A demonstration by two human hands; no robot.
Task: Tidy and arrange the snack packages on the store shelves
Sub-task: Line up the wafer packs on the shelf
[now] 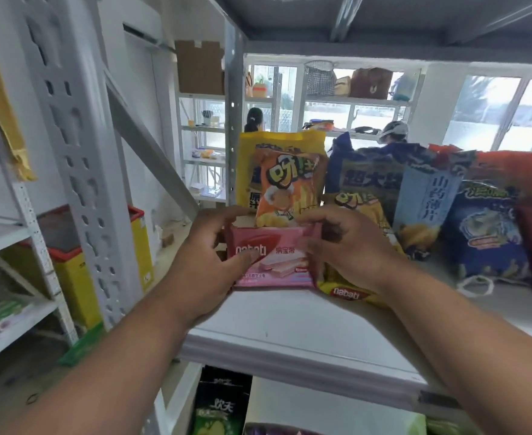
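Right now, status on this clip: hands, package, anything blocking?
Left hand and right hand both grip the pink wafer pack, upright on the shelf. Orange chip bag stands right behind. Yellow wafer pack lies under the right hand.

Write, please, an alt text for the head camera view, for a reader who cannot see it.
Two bare hands hold a flat pink Nabati wafer packet by its ends on a white metal shelf: the left hand grips its left end, the right hand its right. Behind it stand an orange crisp bag and blue snack bags.
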